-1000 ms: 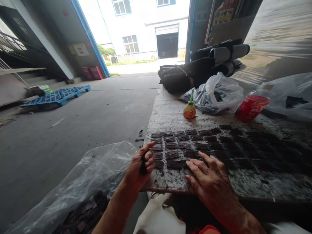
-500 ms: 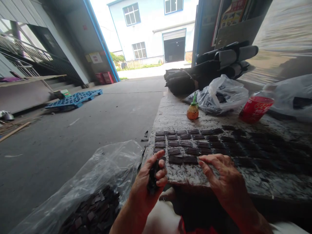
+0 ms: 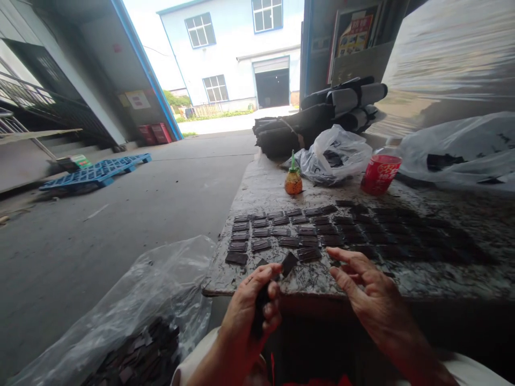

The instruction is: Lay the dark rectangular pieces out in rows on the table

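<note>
Pallet (image 3: 96, 172), just one, lies off to my left; nearer are one clear sheet (image 3: 173, 268) and a loose pile (image 3: 137, 351) too crowded to count. Along the left edge of the surface (image 3: 257, 179) I count five dark pieces (image 3: 236, 258) in the end column; the rest blur into shadow. My left fingers (image 3: 263, 276) curl closed round a dark handful (image 3: 260, 305), number hidden. One slanted piece (image 3: 288, 264) now shows at their tips, askew from the row, where half a second ago the pieces lay straight; I cannot tell if it is pinched or lying. One orange squeeze bottle (image 3: 293, 182) stands beyond. My right fingers (image 3: 354, 258) have come off the near row, half open, nothing visible between them, so that row is untouched by them. Further right: two plastic bags (image 3: 336, 153), one red-labelled bottle (image 3: 380, 174) between them
</note>
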Demonstrator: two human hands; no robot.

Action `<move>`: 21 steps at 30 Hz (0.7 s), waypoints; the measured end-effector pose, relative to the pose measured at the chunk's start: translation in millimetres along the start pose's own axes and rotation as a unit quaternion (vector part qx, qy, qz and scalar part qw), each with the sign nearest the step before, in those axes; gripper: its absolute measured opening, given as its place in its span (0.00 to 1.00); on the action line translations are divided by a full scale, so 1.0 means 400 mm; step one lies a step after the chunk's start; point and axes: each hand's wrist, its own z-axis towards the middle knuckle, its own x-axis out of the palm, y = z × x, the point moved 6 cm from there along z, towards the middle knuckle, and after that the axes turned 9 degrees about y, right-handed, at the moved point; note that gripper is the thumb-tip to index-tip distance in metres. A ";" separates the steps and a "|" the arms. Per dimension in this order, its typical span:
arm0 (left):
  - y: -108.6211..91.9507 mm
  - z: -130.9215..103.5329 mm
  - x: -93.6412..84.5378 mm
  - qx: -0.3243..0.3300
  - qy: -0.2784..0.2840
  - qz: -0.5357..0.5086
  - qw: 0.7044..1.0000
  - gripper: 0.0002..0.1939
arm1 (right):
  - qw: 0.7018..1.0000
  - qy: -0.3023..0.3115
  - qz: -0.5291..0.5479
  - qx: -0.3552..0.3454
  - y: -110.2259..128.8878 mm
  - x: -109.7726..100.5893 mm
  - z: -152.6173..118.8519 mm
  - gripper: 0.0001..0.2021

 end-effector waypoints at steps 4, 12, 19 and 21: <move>-0.050 0.016 -0.043 0.072 -0.037 0.061 0.995 0.15 | 1.000 0.022 0.007 -0.007 0.001 0.010 0.002 0.18; -0.077 0.028 -0.004 0.071 0.007 0.170 0.983 0.14 | 0.998 0.069 0.011 -0.008 0.002 0.050 0.006 0.15; -0.082 0.057 0.075 0.001 0.097 0.191 0.977 0.19 | 0.993 0.116 0.019 -0.010 0.040 0.028 0.054 0.11; -0.081 0.067 0.084 -0.016 0.114 0.185 0.976 0.20 | 0.991 0.134 0.017 -0.023 0.063 0.015 0.068 0.11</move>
